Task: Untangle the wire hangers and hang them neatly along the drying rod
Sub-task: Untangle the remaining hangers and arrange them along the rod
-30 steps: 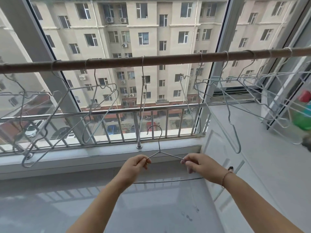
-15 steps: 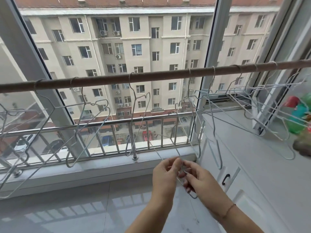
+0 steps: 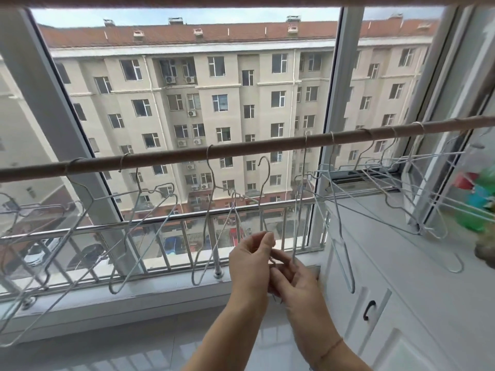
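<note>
Pinching one hanger [image 3: 264, 187], apparently: left hand [image 3: 250, 259], right hand [image 3: 297, 285].

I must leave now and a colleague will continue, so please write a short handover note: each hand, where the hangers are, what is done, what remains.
Left hand: pinches the neck of the loose hanger.
Right hand: grips that hanger's lower wire.
Its hook points up, below the drying rod, not on it.
Done: the left hangers hang spaced along the rod.
Left: hook this one on, then sort the right cluster, which looks tangled.
</note>
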A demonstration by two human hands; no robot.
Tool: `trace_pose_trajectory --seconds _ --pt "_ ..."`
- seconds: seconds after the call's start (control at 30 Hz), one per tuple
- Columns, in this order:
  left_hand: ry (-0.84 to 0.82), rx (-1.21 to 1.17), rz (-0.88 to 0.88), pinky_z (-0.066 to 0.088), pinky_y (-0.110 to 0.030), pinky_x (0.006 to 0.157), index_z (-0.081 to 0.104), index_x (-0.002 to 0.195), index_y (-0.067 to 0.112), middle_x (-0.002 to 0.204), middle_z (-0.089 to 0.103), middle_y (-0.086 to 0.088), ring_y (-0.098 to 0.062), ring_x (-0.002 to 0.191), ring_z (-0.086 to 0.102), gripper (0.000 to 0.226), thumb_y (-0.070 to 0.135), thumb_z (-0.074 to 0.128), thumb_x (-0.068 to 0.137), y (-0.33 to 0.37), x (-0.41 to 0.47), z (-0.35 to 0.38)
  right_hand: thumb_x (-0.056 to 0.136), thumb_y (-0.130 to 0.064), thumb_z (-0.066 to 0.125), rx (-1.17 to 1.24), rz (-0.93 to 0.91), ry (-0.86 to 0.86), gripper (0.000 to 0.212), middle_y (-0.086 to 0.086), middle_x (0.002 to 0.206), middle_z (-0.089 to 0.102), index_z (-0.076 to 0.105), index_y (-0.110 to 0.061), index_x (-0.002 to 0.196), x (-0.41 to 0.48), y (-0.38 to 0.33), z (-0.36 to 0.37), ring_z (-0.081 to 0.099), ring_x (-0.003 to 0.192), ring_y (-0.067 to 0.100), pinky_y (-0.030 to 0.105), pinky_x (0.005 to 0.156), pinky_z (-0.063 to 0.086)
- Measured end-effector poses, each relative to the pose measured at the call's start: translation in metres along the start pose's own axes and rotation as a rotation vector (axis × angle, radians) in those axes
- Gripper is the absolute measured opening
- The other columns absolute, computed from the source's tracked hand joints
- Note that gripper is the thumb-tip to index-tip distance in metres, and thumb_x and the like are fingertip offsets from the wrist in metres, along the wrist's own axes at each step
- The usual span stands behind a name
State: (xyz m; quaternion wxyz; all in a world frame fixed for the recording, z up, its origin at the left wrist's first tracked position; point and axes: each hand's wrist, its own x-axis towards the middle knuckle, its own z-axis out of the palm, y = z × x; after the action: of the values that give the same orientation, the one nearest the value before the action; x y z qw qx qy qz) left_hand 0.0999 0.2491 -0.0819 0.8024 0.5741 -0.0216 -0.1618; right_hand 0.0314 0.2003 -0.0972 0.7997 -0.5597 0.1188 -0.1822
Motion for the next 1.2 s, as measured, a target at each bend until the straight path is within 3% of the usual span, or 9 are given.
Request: trace_pose_trajectory --seconds 0.13,0.27,0.43,0.5,0.63,0.83,0.97,1.1,1.2 --pt "0.024 0.002 0.052 0.046 -0.025 0.047 0.068 0.089 0.006 0.069 0.067 -0.005 -0.016 0.058 0.061 0.012 0.017 0.066 0.086 -0.001 0.001 -0.002 0.090 0.003 0.050 -0.041 -0.038 0.067 0.030 0.008 0.088 0.075 0.060 -0.014 0.113 0.000 0.008 0.003 0.071 0.087 0.014 0.030 0.087 0.052" --pt "0.041 0.001 0.042 0.049 -0.030 0.059 0.070 0.087 0.009 0.078 0.069 -0.005 -0.017 0.065 0.058 0.009 0.017 0.067 0.084 0.001 0.003 -0.002 0.091 0.002 0.049 -0.056 -0.044 0.088 0.031 0.004 0.083 0.075 0.061 -0.016 0.113 0.002 0.011 0.005 0.069 0.082 0.011 0.031 0.088 0.049" --pt "0.034 0.017 0.044 0.043 -0.022 0.042 0.069 0.088 0.008 0.076 0.067 -0.005 -0.012 0.050 0.053 0.009 0.016 0.065 0.086 0.006 0.004 -0.002 0.090 0.010 0.044 0.008 -0.058 0.077 0.032 0.004 0.081 0.075 0.062 -0.011 0.106 0.005 0.007 0.006 0.069 0.073 0.005 0.015 0.069 0.052" --pt "0.027 0.017 0.041 0.045 -0.024 0.045 0.070 0.090 0.006 0.075 0.066 -0.005 -0.014 0.054 0.053 0.011 0.016 0.065 0.086 0.006 0.003 -0.003 0.088 0.017 0.041 0.024 -0.066 0.089 0.038 0.001 0.083 0.075 0.062 -0.010 0.104 0.003 0.008 0.009 0.069 0.074 0.002 0.010 0.065 0.050" --pt "0.023 0.002 0.051 0.045 -0.027 0.055 0.071 0.090 0.004 0.070 0.065 -0.003 -0.016 0.064 0.054 0.012 0.014 0.066 0.085 0.003 0.001 -0.001 0.087 0.020 0.039 -0.086 -0.134 0.139 0.050 -0.009 0.096 0.072 0.061 -0.019 0.107 -0.003 0.015 0.015 0.067 0.087 -0.005 0.004 0.074 0.046" --pt "-0.004 0.012 0.062 0.040 -0.017 0.042 0.071 0.088 0.004 0.067 0.066 0.000 -0.009 0.051 0.051 0.013 0.016 0.066 0.085 0.011 -0.002 0.004 0.091 0.010 0.040 -0.190 -0.200 0.216 0.048 -0.011 0.100 0.071 0.061 -0.027 0.111 -0.008 0.011 0.022 0.064 0.095 -0.003 0.011 0.085 0.046" --pt "-0.007 0.037 0.091 0.039 -0.019 0.039 0.070 0.091 0.000 0.067 0.064 -0.002 -0.009 0.048 0.050 0.018 0.017 0.065 0.086 0.020 -0.002 0.009 0.093 0.006 0.039 -0.211 -0.223 0.209 0.047 -0.014 0.108 0.068 0.061 -0.033 0.108 -0.008 0.001 0.024 0.062 0.101 -0.004 0.009 0.086 0.045" --pt "-0.011 0.038 0.132 0.045 -0.020 0.042 0.069 0.086 0.002 0.067 0.067 -0.003 -0.013 0.051 0.056 0.014 0.016 0.066 0.085 0.034 0.002 0.014 0.094 0.001 0.042 -0.250 -0.281 0.190 0.047 -0.013 0.122 0.064 0.059 -0.037 0.113 -0.003 -0.011 0.026 0.055 0.116 -0.001 0.022 0.102 0.042" --pt "-0.031 0.035 0.143 0.042 -0.019 0.039 0.070 0.084 0.004 0.062 0.065 0.001 -0.009 0.044 0.054 0.011 0.014 0.065 0.086 0.046 0.006 0.021 0.094 0.000 0.042 -0.238 -0.317 0.169 0.045 -0.013 0.120 0.065 0.058 -0.035 0.117 0.004 -0.023 0.026 0.057 0.114 -0.001 0.022 0.102 0.043"
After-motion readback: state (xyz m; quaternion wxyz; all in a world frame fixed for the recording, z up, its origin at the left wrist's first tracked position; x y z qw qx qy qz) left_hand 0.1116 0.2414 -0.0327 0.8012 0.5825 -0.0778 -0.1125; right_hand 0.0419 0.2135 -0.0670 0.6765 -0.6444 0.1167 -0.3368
